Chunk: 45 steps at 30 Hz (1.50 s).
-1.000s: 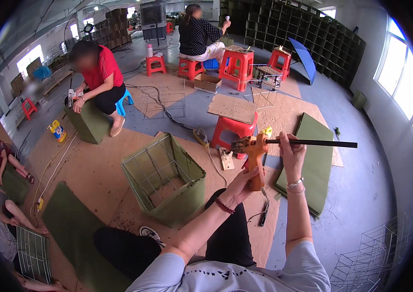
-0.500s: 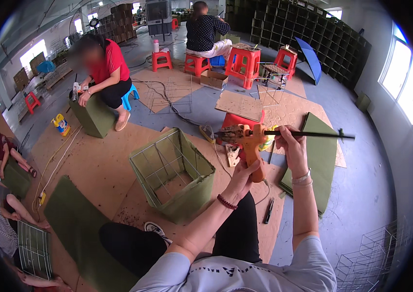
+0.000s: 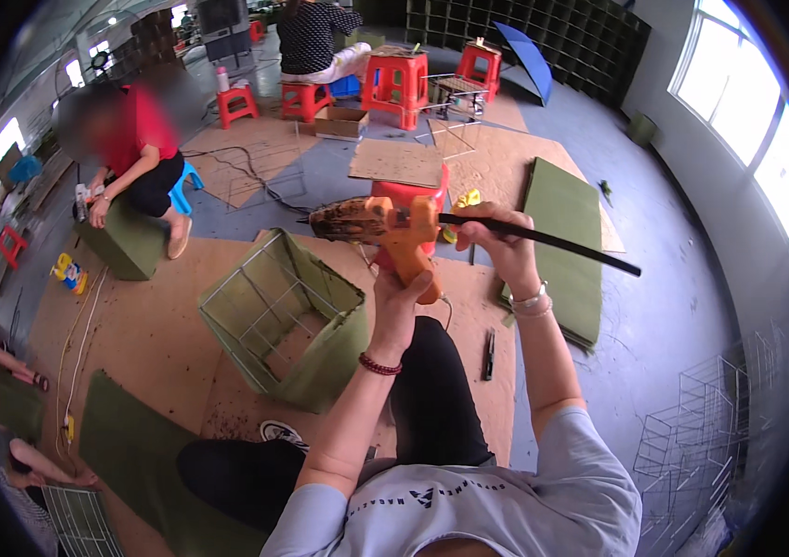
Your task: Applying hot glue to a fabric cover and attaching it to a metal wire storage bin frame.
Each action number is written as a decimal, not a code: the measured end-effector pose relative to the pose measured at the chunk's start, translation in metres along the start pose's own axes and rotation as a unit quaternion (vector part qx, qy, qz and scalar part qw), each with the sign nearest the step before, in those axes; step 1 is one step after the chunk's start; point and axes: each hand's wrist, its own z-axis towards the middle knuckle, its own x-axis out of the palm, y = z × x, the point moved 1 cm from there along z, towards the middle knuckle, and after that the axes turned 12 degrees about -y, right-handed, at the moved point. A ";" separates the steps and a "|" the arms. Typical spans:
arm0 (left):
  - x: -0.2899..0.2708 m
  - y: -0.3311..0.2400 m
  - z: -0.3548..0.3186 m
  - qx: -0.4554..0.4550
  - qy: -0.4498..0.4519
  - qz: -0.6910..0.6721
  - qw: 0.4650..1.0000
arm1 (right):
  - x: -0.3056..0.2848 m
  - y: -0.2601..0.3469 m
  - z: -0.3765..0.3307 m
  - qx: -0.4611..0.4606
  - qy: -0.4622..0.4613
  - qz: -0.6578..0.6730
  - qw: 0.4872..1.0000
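My left hand (image 3: 397,311) is closed around the handle of an orange hot glue gun (image 3: 418,243), whose dark, smeared nozzle end points left. A long black glue stick (image 3: 589,257) runs into the rear of the gun. My right hand (image 3: 508,249) grips this stick just behind the gun, and its free end slopes down to the right. Below and left of the gun stands an open box of wire frame with green fabric sides (image 3: 320,357). It is tilted in view, touching neither hand.
Green fabric panels (image 3: 557,246) lie stacked at right, near a black-handled tool (image 3: 489,355). Another green panel (image 3: 134,464) lies by my leg. A red stool (image 3: 413,195) bearing cardboard stands ahead. Wire frames (image 3: 691,427) are at lower right. A co-worker in red (image 3: 148,130) sits far left.
The view has swung, so the surroundings sit further left. The glue gun has turned more side-on, and the stick now slopes downward to the right. Both hands keep their holds.
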 end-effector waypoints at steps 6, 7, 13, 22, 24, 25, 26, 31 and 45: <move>-0.002 0.003 0.000 0.014 -0.011 0.051 0.999 | 0.014 0.001 -0.001 0.098 -0.041 0.134 0.985; -0.003 0.004 0.000 0.023 -0.022 0.067 0.997 | 0.017 0.002 -0.003 0.118 -0.056 0.122 0.984; -0.005 0.010 -0.001 -0.034 -0.025 0.026 0.999 | 0.026 0.006 -0.013 0.146 -0.059 0.173 0.972; -0.010 0.013 -0.004 0.000 -0.035 0.033 0.999 | 0.034 -0.005 -0.019 0.156 -0.116 0.122 0.973; -0.012 0.016 -0.005 -0.023 -0.039 0.042 0.998 | 0.036 -0.005 -0.020 0.178 -0.135 0.117 0.968; -0.013 0.016 -0.004 -0.020 -0.051 0.048 0.997 | 0.037 -0.005 -0.020 0.189 -0.148 0.109 0.965; -0.013 0.016 -0.005 -0.016 -0.041 0.038 0.998 | 0.040 -0.005 -0.019 0.202 -0.144 0.110 0.962; -0.013 0.011 -0.005 -0.011 -0.045 0.066 0.997 | 0.044 0.001 -0.005 0.161 -0.112 0.054 0.979; -0.014 0.020 0.000 -0.057 -0.043 0.027 0.997 | 0.070 -0.029 -0.029 0.277 0.048 -0.083 0.956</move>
